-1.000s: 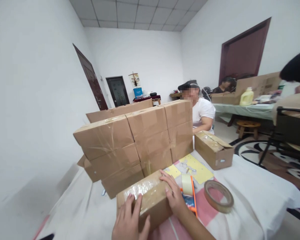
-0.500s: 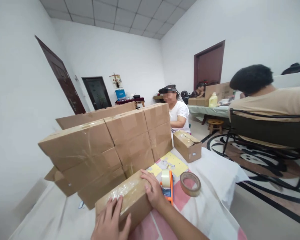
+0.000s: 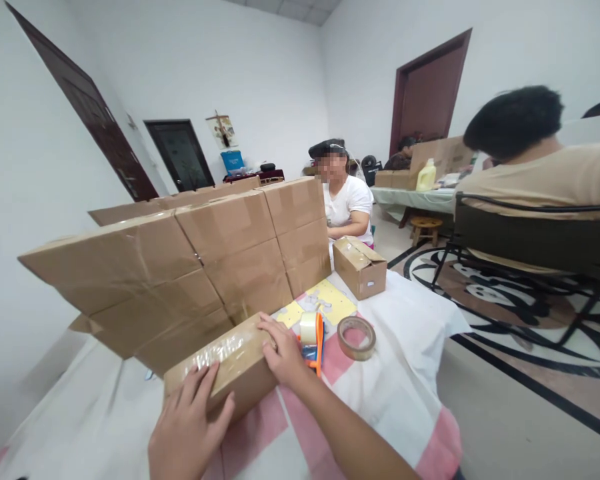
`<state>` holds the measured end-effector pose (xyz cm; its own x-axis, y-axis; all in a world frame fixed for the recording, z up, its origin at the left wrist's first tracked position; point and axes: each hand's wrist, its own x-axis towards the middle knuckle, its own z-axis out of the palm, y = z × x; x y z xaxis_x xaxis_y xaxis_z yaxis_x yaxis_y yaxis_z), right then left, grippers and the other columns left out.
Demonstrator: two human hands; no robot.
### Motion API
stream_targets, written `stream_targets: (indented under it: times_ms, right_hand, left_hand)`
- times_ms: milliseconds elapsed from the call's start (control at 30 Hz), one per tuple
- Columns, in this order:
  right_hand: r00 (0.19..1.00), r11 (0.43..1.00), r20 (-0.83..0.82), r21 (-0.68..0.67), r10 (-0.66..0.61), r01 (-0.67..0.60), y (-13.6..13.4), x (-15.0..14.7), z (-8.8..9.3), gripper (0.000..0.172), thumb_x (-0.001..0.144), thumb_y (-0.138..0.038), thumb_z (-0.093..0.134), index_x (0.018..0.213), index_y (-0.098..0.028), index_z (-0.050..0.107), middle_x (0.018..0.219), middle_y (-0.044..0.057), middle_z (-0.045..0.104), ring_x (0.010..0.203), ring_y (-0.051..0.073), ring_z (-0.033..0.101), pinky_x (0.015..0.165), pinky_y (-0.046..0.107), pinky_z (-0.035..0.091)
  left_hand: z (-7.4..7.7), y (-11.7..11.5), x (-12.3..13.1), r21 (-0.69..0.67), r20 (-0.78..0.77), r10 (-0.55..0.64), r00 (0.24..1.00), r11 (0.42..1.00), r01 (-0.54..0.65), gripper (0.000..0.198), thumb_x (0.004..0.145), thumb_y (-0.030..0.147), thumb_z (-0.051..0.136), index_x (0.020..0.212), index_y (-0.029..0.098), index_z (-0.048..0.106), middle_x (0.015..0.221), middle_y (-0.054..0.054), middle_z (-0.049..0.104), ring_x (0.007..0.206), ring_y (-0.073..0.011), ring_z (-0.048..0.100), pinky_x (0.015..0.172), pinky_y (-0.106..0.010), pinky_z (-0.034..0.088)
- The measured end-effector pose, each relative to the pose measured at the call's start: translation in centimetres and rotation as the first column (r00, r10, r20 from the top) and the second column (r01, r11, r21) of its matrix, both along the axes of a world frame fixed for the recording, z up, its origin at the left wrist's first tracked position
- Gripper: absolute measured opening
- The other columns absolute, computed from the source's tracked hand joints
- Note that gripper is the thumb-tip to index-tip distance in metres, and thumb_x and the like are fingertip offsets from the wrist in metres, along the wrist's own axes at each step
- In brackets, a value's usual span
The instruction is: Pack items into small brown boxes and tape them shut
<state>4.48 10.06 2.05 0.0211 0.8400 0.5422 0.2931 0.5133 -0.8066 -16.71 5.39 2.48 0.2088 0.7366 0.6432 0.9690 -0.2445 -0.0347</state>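
A taped cardboard box [image 3: 225, 363] lies on the cloth-covered table [image 3: 410, 400] right in front of me. My left hand [image 3: 187, 423] rests flat on its near left end, fingers spread. My right hand [image 3: 280, 350] presses on its right end, fingers curled over the top edge. Just right of that hand lies an orange tape dispenser [image 3: 313, 337] with a clear roll, and beyond it a brown tape roll [image 3: 357, 337].
A wall of stacked sealed boxes [image 3: 205, 260] stands behind my box. A single box [image 3: 360, 267] sits farther right, before a seated person in a white shirt [image 3: 347, 203]. Another person [image 3: 540, 173] sits on a black chair at the right. The table's right edge drops to patterned floor.
The view has swung to the right and downward. Both hands stay on the same box in much the same grip.
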Motion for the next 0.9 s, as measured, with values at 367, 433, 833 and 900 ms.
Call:
stream_targets:
  times_ms: [367,433,833,900]
  right_hand:
    - [0.998,1.000,-0.055,0.001,0.023,-0.023,0.25,-0.06,-0.39,0.043,0.083,-0.012,0.050,0.123,-0.023,0.064,0.148,0.007,0.054,0.135,0.021,0.051,0.115,0.042,0.038]
    - [0.998,1.000,-0.065,-0.001,0.022,-0.022,0.18,-0.07,-0.35,0.044,0.082,-0.012,0.051,0.122,-0.023,0.064,0.148,0.007,0.054,0.134,0.022,0.052,0.114,0.043,0.038]
    - [0.998,1.000,-0.069,-0.008,0.008,-0.009,-0.02,-0.14,-0.36,0.046,0.082,-0.011,0.050,0.125,-0.023,0.065,0.149,0.007,0.054,0.136,0.023,0.050,0.115,0.044,0.038]
    - [0.997,1.000,-0.080,-0.008,0.008,-0.009,-0.06,-0.18,-0.36,0.047,0.082,-0.011,0.050,0.124,-0.024,0.066,0.149,0.006,0.054,0.136,0.023,0.050,0.115,0.045,0.038]
  left_hand:
    - [0.86,-0.53,0.40,-0.040,-0.062,0.033,0.998,0.999,-0.035,0.045,0.094,0.042,0.048,0.132,0.021,0.061,0.131,-0.007,0.064,0.118,-0.0273,0.060,0.092,-0.037,0.051]
    - [0.77,-0.54,0.35,-0.042,-0.059,0.035,0.998,0.998,-0.038,0.046,0.093,0.041,0.049,0.133,0.022,0.060,0.132,-0.007,0.064,0.119,-0.0273,0.060,0.092,-0.037,0.051]
    - [0.26,-0.36,-0.04,-0.040,-0.077,0.045,0.996,0.998,-0.048,0.046,0.094,0.040,0.048,0.134,0.022,0.061,0.135,-0.007,0.063,0.114,-0.0268,0.063,0.090,-0.038,0.053]
    - [0.42,-0.53,0.09,-0.059,-0.064,0.058,0.996,0.996,-0.062,0.045,0.094,0.040,0.049,0.134,0.024,0.060,0.135,-0.006,0.063,0.114,-0.0262,0.063,0.088,-0.037,0.053]
